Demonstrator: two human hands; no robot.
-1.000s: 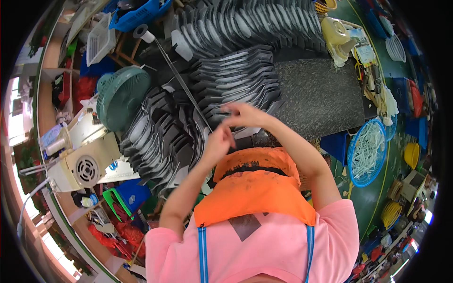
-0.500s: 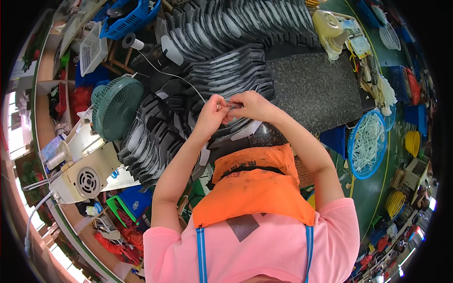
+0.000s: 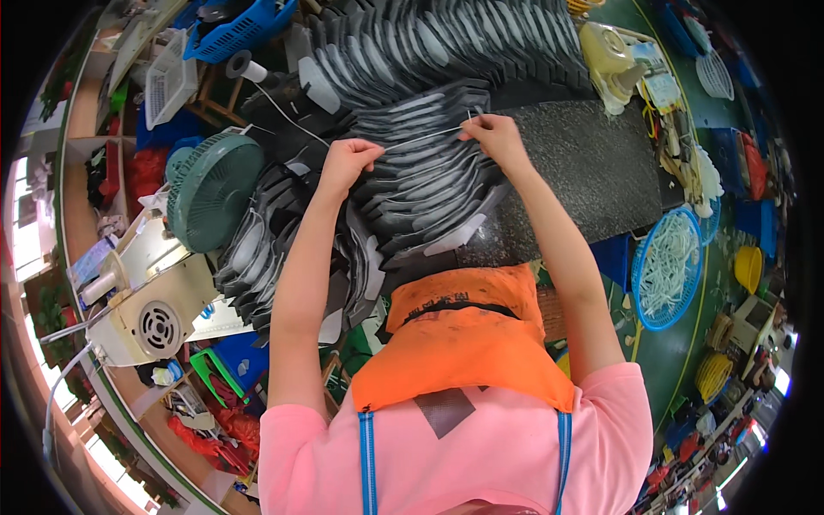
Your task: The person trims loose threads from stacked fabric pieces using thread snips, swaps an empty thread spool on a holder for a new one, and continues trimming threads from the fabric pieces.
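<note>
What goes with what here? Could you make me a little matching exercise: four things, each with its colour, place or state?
Things:
1. Cord
2. Fan
3. Apron
4. Strips

Descriptions:
A. Orange
B. Heaped in a blue basket
C. Stretched between left hand and right hand
D. Green

Pairs: 1-C, 2-D, 3-A, 4-B

The windows (image 3: 27, 225) on the left glow very white; the round picture bends into black corners.
</note>
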